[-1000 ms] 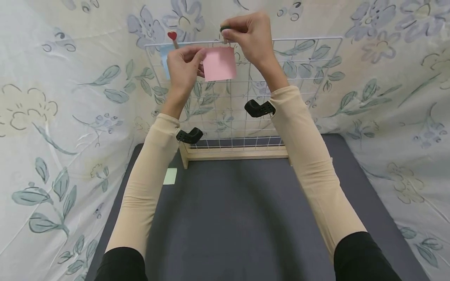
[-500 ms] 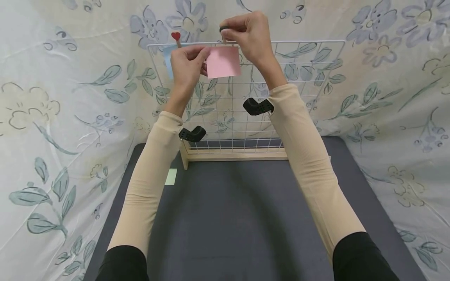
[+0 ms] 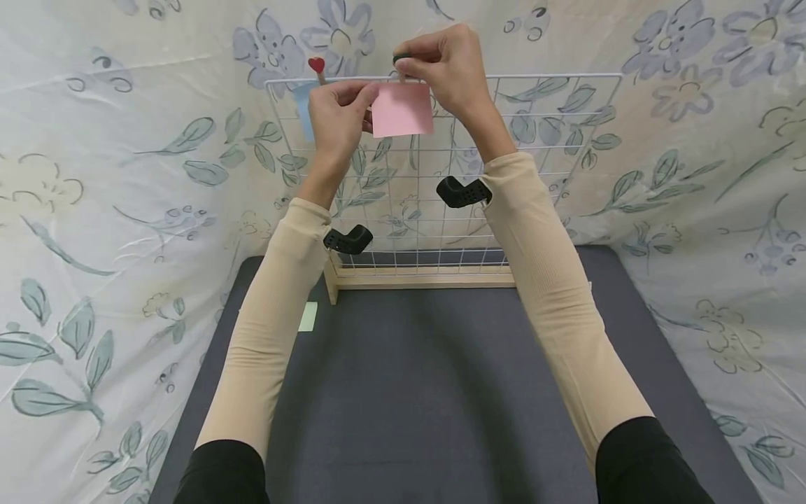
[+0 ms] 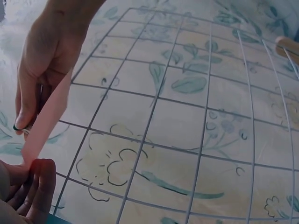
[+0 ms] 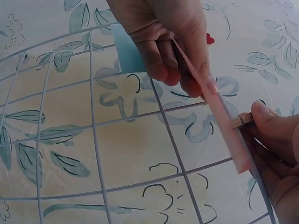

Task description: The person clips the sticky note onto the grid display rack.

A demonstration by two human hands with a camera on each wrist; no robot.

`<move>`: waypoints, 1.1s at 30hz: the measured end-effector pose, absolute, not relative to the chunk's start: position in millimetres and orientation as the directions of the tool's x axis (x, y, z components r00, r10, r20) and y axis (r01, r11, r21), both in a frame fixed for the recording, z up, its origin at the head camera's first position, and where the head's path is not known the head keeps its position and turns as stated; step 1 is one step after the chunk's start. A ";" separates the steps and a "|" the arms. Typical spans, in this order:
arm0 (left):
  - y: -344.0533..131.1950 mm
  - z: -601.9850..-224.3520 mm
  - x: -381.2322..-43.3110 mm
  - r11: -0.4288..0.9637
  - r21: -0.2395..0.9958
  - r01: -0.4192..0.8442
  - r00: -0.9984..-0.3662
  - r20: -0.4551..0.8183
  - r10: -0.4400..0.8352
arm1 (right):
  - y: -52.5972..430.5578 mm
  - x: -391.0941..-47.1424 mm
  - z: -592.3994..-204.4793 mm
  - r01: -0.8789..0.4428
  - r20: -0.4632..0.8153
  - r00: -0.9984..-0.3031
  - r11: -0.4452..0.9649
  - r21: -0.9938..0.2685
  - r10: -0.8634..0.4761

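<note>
My left hand [image 3: 336,120] pinches the left edge of a pink paper note [image 3: 403,110] between thumb and fingers, at the top of a white wire grid [image 3: 504,108]. My right hand [image 3: 452,70] pinches a small wooden clothespin [image 5: 242,122] with a dark round top, straight above the note. In the right wrist view the clothespin straddles the note's upper edge, right at the grid's top wire. To the left, a blue note [image 3: 303,108] hangs on the grid under a clothespin with a red heart [image 3: 317,65], partly hidden by my left hand.
The grid stands in a wooden base [image 3: 422,281] at the back of a dark grey table [image 3: 403,392]. A pale green note [image 3: 307,317] lies on the table left of the base, beside my left sleeve. Floral cloth [image 3: 113,175] surrounds the table.
The right hand and its clothespin have come down slightly to the pink note's top edge. The note hangs straighter than a second ago. The left hand keeps its pinch; the view has shifted a little.
</note>
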State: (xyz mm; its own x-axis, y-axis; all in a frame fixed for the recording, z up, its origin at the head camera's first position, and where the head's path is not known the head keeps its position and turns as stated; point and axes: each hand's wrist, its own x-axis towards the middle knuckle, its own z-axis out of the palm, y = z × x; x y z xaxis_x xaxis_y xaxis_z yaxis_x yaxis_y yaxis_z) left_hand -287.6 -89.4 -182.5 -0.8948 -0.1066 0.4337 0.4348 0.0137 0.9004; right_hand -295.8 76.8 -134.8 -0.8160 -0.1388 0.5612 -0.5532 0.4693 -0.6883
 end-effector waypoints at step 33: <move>-93.3 -190.8 -281.3 -0.247 0.899 0.362 -0.931 0.336 -0.142 | 95.7 -279.5 -158.7 -0.642 0.666 -0.746 0.244 -0.727 0.023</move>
State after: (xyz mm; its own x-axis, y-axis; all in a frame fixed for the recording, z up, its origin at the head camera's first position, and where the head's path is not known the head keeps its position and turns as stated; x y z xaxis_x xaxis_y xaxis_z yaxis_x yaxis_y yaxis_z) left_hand -281.3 -93.3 -190.8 -0.9313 -0.1418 0.3357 0.3617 -0.2473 0.8989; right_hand -279.5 95.7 -158.7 -0.7458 0.0230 0.6658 -0.6417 0.2436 -0.7272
